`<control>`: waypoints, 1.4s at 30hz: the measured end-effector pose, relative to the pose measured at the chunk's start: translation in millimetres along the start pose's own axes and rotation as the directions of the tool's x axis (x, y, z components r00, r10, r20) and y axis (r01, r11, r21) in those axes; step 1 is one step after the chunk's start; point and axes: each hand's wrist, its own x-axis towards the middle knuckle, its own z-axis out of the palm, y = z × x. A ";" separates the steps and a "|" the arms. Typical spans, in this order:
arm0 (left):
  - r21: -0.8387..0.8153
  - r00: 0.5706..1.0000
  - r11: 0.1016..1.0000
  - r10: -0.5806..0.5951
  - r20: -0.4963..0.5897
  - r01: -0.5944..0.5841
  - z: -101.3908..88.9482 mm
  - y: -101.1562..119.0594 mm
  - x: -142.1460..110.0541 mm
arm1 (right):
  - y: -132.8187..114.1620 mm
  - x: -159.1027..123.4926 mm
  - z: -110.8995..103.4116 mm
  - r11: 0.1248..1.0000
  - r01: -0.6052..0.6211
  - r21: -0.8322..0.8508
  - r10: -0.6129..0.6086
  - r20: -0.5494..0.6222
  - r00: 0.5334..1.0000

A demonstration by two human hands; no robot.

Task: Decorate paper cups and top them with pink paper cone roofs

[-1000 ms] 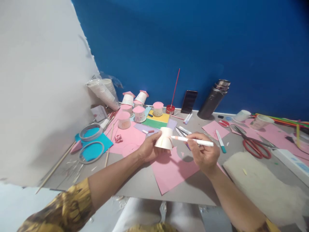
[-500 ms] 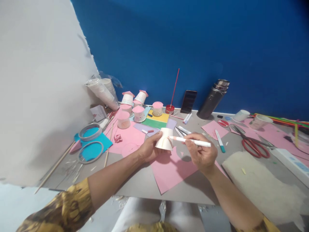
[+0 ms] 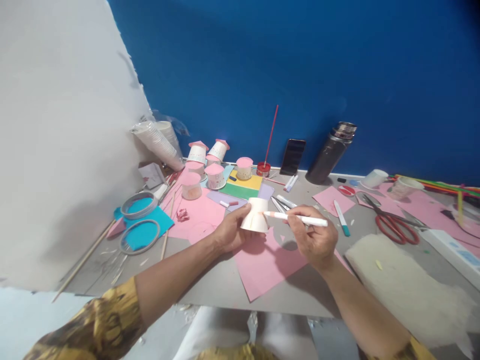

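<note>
My left hand (image 3: pixel 235 231) holds a white paper cup (image 3: pixel 255 216) upside down, thumb on its side and fingers beneath. An orange line shows on the cup's wall. In my right hand (image 3: pixel 314 236) is a white marker (image 3: pixel 300 219) with a light orange tip end, pinched between thumb and fingers. Its tip is at the cup's side, touching or nearly so. Under both hands lies a pink paper sheet (image 3: pixel 258 280). Behind the cup are marker caps (image 3: pixel 228 204) and more markers (image 3: pixel 285 202). Beyond stand several cups with pink paper tops (image 3: pixel 215 176).
Red-handled scissors (image 3: pixel 397 227), a teal-capped marker (image 3: pixel 342 218) and a cream cloth pad (image 3: pixel 397 285) lie to the right. A dark flask (image 3: pixel 332 152) and a phone (image 3: pixel 293 156) stand at the blue wall. Tape rings (image 3: pixel 139 237) and stacked cups (image 3: pixel 159 142) are on the left.
The marker tip has shifted very slightly at the cup's side. Both hands keep their hold, and the view has moved a little.
</note>
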 end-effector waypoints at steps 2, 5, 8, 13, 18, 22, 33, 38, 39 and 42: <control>-0.015 1.000 1.000 -0.006 -0.001 0.006 0.4 0.5 -0.8 | -0.3 0.1 -0.2 1.000 -0.020 -0.017 0.020 -0.017 1.000; -0.030 1.000 0.999 -0.016 0.001 0.016 0.1 0.9 -1.3 | -0.6 0.0 -0.6 0.999 -0.034 -0.015 0.033 -0.037 0.999; -0.021 1.000 1.000 -0.022 0.009 0.022 -0.5 1.0 -1.0 | -0.8 0.1 -0.9 1.000 -0.011 -0.011 0.011 -0.022 1.000; -0.035 1.000 0.999 -0.023 -0.004 0.023 -1.6 1.1 -0.4 | -0.7 0.2 -1.1 0.998 -0.059 0.000 0.059 -0.024 0.998; -0.055 1.000 0.998 -0.024 0.009 0.024 -2.4 0.5 -0.1 | -2.1 0.7 -1.2 0.998 -0.067 -0.010 0.067 -0.007 0.998; -0.081 1.000 0.996 -0.024 -0.008 0.023 -0.7 0.9 -0.2 | -2.8 1.0 -1.4 0.998 -0.066 -0.014 0.066 -0.021 0.998; -0.022 1.000 1.000 -0.018 -0.002 0.018 1.4 2.0 -1.7 | -2.1 0.4 -1.2 0.998 -0.063 -0.014 0.063 -0.024 0.998; -0.010 1.000 1.000 -0.002 -0.001 0.002 -0.2 -0.5 -1.0 | -1.4 -0.3 0.3 0.999 -0.042 -0.006 0.041 -0.017 0.999; -0.011 1.000 1.000 0.005 0.002 -0.005 -0.9 -1.1 -0.7 | -1.3 -0.3 0.3 0.999 -0.039 -0.003 0.039 -0.016 0.999; -0.010 1.000 1.000 0.021 0.019 -0.021 -3.2 -2.8 0.3 | -1.2 -0.3 0.3 1.000 -0.030 0.001 0.030 -0.011 0.999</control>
